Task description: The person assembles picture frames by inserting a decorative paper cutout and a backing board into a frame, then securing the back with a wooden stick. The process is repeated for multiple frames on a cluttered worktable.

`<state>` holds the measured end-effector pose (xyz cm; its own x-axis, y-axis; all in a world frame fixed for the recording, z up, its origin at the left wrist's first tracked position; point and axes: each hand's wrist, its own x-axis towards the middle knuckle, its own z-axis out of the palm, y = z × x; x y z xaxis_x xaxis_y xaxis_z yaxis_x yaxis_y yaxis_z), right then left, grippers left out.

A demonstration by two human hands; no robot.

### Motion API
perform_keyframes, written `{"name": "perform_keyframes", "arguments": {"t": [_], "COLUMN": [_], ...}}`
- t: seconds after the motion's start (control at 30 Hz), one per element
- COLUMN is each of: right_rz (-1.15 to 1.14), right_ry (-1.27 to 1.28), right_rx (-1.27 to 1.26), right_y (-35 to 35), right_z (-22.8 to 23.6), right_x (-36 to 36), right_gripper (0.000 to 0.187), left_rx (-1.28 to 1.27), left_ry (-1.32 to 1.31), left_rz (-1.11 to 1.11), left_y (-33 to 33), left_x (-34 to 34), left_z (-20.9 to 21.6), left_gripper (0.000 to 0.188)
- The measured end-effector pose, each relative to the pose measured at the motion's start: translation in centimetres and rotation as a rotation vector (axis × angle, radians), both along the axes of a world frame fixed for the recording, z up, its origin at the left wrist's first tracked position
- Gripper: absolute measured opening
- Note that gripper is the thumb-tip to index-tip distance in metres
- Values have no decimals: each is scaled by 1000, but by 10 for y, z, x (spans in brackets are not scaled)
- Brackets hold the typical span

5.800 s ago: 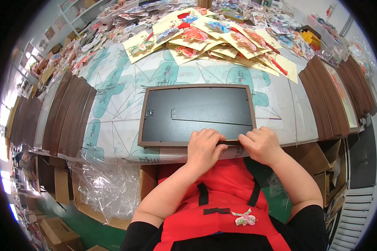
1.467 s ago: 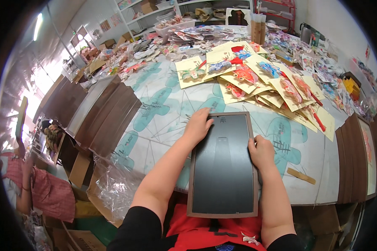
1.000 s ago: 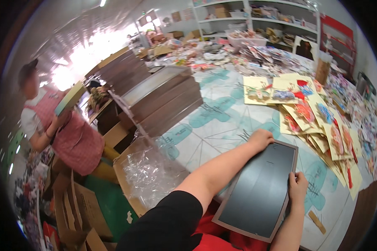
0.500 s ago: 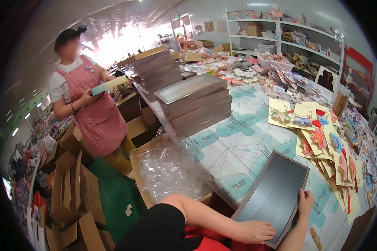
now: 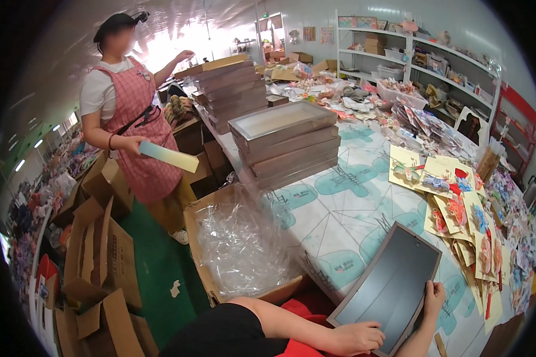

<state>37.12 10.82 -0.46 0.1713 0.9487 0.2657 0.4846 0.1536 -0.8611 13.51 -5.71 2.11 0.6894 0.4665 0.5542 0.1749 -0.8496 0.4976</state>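
A shallow rectangular picture frame (image 5: 393, 279) with a grey-brown rim and a dark, glossy panel lies tilted at the table's near edge. My right hand (image 5: 433, 299) grips its right rim, thumb on the upper side. My left hand (image 5: 364, 337) reaches across from the lower left and rests over the lower part of the panel, fingers slightly bent and apart, with nothing visible in them. Right of the frame lie several cream cards (image 5: 458, 208) bearing colourful fabric figures. Beyond it stands a stack of similar frames (image 5: 286, 143).
An open carton (image 5: 199, 253) of crumpled clear plastic bags stands beside the table's left edge. Further left, a co-worker in a pink checked apron (image 5: 146, 134) holds a pale blue-yellow box (image 5: 170, 156). Open cardboard boxes (image 5: 116, 256) stand on the green floor. White shelves (image 5: 375, 53) line the back.
My left hand's fingers have gone from lying flat to slightly bent; my right hand keeps its grip. The co-worker has lowered the box in one hand and stretched the other arm toward the far stack.
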Motion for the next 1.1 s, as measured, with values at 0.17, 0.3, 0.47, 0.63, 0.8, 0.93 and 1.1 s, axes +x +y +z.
{"name": "perform_keyframes", "arguments": {"t": [0.17, 0.3, 0.47, 0.63, 0.8, 0.93, 1.1], "right_rz": [14, -34, -57, -83, -109, -108, -156], "right_ry": [19, 19, 84, 161, 53, 78, 32], "right_rx": [17, 13, -53, -44, -49, 3, 42], "right_y": [6, 3, -5, -2, 5, 2, -3], "right_z": [-16, -12, 6, -5, -14, -4, 2], "right_x": [15, 17, 5, 15, 20, 5, 0], "right_gripper": [21, 16, 15, 18, 25, 28, 32], "left_rx": [95, 68, 33, -117, -174, -621, -1400], "left_ry": [-83, -108, -74, -34, -132, -132, -572], "left_rz": [-27, -73, -101, -178, -11, 369, 262], "left_y": [9, 18, 24, 20, 24, 34, 49], "left_x": [0, 1, 6, 4, -3, -24, -18], "left_z": [13, 6, -8, -3, 4, 19, 51], "left_gripper": [8, 9, 11, 18, 25, 60, 81]}}
